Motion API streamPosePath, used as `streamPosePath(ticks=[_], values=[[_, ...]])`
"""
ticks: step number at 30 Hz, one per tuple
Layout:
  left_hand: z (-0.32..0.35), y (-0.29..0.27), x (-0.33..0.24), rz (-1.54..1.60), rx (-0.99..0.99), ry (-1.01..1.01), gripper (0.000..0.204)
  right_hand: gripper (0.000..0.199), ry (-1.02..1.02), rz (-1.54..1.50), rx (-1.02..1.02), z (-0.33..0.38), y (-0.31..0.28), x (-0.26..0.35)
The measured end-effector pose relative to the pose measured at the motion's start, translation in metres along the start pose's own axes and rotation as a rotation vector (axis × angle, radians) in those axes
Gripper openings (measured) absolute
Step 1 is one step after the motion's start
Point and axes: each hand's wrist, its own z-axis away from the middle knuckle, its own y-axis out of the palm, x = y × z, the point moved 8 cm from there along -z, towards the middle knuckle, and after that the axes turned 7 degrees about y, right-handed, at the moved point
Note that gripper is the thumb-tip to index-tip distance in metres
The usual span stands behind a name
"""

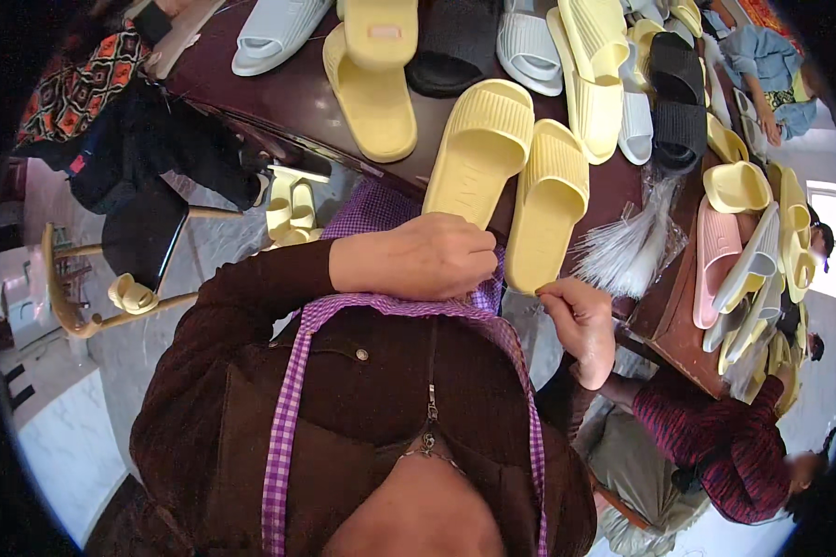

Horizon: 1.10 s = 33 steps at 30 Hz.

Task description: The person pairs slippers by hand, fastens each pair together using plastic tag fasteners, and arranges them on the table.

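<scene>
Two pale yellow slides lie side by side at the table's near edge, soles down and heels toward me: a left slide [467, 181] and a right slide [550, 209]. Curled into a loose fist, my left hand [427, 255] sits just in front of the left slide's heel and partly covers it. Its fingertips are hidden. Thumb and forefinger of my right hand [581, 325] are pinched together beside the right slide's heel. Anything held there is too thin to make out. A bundle of thin white plastic strips [627, 246] lies to the right of the slides.
More yellow, grey and black slides cover the dark red table [297, 102]. A pink slide [717, 251] leans among others at the right edge. To the left stands a wooden-armed chair [139, 232]. A person in a patterned red top [715, 446] bends at the lower right.
</scene>
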Motion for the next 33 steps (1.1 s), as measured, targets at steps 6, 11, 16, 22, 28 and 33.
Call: streamPosePath(ticks=[6,11,16,22,28,33], values=[[0.011,0.004,0.003,0.044,0.036,-0.001,0.014,0.008,-0.004,0.075,0.023,0.016,-0.003,0.015],[0.008,0.002,0.011,-0.038,-0.038,0.015,0.013,0.007,-0.091,0.15,-0.08,0.018,-0.003,0.02],[0.008,0.012,0.026,-0.091,-0.088,0.008,0.014,0.007,-0.097,0.131,-0.129,-0.002,0.0,0.005],[0.01,0.014,0.041,-0.146,-0.113,-0.056,0.017,0.009,-0.214,0.292,-0.19,-0.046,0.011,-0.003],[0.014,0.003,0.038,-0.189,-0.092,-0.089,0.02,0.009,-0.16,0.287,-0.101,-0.038,0.001,0.001],[0.018,0.003,0.033,-0.149,-0.11,-0.057,0.021,0.009,0.021,0.214,-0.042,-0.018,0.0,-0.02]])
